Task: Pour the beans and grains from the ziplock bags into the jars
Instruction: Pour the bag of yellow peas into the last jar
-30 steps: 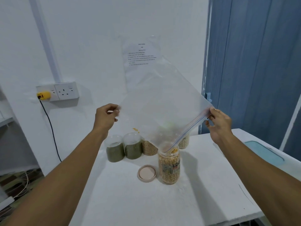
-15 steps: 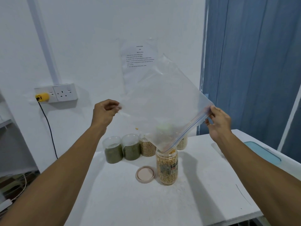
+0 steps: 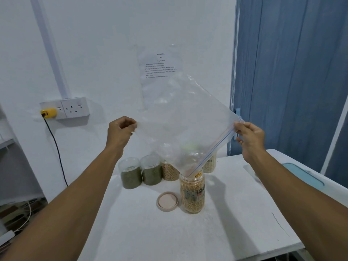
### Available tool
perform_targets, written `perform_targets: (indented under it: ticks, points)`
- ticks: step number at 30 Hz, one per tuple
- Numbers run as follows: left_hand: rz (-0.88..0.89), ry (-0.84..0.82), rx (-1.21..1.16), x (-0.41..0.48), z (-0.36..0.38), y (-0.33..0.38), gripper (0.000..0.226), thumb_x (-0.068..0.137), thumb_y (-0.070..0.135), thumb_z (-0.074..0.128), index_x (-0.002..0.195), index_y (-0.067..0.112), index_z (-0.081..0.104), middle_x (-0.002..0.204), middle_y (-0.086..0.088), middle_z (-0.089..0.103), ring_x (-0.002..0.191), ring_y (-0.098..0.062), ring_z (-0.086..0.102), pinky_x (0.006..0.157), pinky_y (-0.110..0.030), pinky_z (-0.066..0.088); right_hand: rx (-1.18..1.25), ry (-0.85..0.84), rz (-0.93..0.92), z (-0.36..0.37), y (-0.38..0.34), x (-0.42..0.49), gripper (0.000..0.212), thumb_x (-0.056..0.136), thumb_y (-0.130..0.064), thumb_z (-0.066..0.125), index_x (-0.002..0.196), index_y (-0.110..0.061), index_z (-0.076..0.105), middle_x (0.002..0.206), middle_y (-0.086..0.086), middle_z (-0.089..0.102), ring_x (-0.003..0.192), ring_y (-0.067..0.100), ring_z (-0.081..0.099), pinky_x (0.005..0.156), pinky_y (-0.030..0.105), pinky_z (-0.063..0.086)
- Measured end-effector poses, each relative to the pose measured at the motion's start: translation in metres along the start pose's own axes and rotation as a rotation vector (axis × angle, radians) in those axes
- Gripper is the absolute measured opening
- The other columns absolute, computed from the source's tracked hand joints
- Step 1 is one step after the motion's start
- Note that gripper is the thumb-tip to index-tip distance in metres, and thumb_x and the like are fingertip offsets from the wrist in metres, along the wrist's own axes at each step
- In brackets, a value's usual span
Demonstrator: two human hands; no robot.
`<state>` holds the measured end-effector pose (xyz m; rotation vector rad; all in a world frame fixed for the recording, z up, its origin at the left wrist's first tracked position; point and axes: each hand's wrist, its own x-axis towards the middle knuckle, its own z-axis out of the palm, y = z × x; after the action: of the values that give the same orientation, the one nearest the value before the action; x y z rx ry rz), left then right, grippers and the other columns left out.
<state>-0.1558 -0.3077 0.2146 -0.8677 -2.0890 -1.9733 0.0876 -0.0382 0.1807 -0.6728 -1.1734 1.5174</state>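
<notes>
Clear ziplock bag [image 3: 185, 125] held up, tilted diamond-wise: left hand [image 3: 120, 134] fingers pinch its left corner, right hand [image 3: 248, 137] fingers pinch the zip-edge corner. Lowest corner sits in the mouth of the open jar [image 3: 192, 193] of yellow beans on the table [image 3: 188, 232]; lid [image 3: 167, 201] just beside.

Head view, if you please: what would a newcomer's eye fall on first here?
The big clear bag, seemingly empty, is held up at centre: the left hand pinches one corner, the right hand the zip end, and its low corner sits at the mouth of the open jar of yellow beans. Beside that jar lies a lid, with a row of jars behind.
</notes>
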Motion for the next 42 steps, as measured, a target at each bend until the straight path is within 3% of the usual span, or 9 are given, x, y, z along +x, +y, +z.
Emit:
perform_targets:
  ticks: [6,11,17,21,28,35,42]
  points:
    - [0.020,0.009,0.004,0.003,0.001,0.004,0.023,0.093,-0.001,0.060,0.083,0.017,0.070,0.083,-0.006,0.063,0.077,-0.016,0.057,0.071,-0.029,0.051,0.024,0.045,-0.010,-0.009,0.001,0.006,0.009,0.089,-0.022,0.074,0.081,-0.022,0.069,0.090,-0.002,0.069,0.102,0.027,0.066,0.084,0.035,0.055]
    - [0.041,0.002,0.084,0.000,0.003,0.001,0.018,0.094,0.002,0.063,0.087,0.018,0.070,0.089,-0.005,0.066,0.082,-0.017,0.059,0.073,-0.031,0.053,0.064,0.041,0.010,-0.012,0.000,0.002,0.007,0.089,-0.023,0.073,0.084,-0.022,0.068,0.091,-0.003,0.067,0.096,0.020,0.063,0.096,0.042,0.052]
    - [0.033,-0.026,0.111,-0.002,0.001,0.000,0.018,0.095,0.003,0.062,0.087,0.018,0.070,0.094,-0.001,0.067,0.083,-0.016,0.059,0.074,-0.031,0.051,0.092,0.022,0.042,-0.010,0.002,0.000,0.003,0.090,-0.023,0.071,0.089,-0.021,0.069,0.093,-0.002,0.069,0.102,0.021,0.065,0.094,0.040,0.052]
    - [0.028,-0.021,0.052,-0.001,-0.003,0.002,0.023,0.095,0.002,0.061,0.083,0.019,0.069,0.079,-0.007,0.060,0.072,-0.017,0.052,0.065,-0.029,0.048,0.088,0.015,0.029,-0.007,0.000,-0.002,0.004,0.090,-0.024,0.070,0.087,-0.023,0.069,0.089,-0.004,0.069,0.106,0.024,0.065,0.095,0.041,0.051]
    - [0.062,-0.037,0.040,-0.003,-0.004,-0.001,0.023,0.096,0.001,0.058,0.083,0.019,0.066,0.081,-0.005,0.063,0.074,-0.016,0.057,0.063,-0.028,0.050,0.093,-0.025,0.024,-0.001,-0.003,-0.003,0.003,0.093,-0.019,0.068,0.090,-0.019,0.068,0.085,-0.003,0.069,0.084,0.010,0.064,0.102,0.044,0.048]
    - [0.055,-0.026,0.073,-0.001,-0.002,-0.002,0.016,0.096,0.004,0.060,0.088,0.014,0.069,0.070,-0.003,0.058,0.064,-0.016,0.053,0.062,-0.027,0.050,0.066,-0.018,0.037,-0.001,-0.004,-0.002,0.006,0.092,-0.019,0.069,0.087,-0.021,0.070,0.088,-0.002,0.070,0.091,0.013,0.066,0.095,0.038,0.051]
    - [0.014,-0.004,0.188,-0.002,-0.008,-0.020,0.011,0.099,0.011,0.057,0.094,0.013,0.067,0.076,-0.009,0.060,0.065,-0.019,0.053,0.064,-0.032,0.050,0.073,-0.042,0.024,0.006,-0.006,-0.003,0.006,0.091,-0.017,0.070,0.086,-0.020,0.069,0.087,-0.003,0.069,0.086,0.011,0.066,0.088,0.035,0.050]
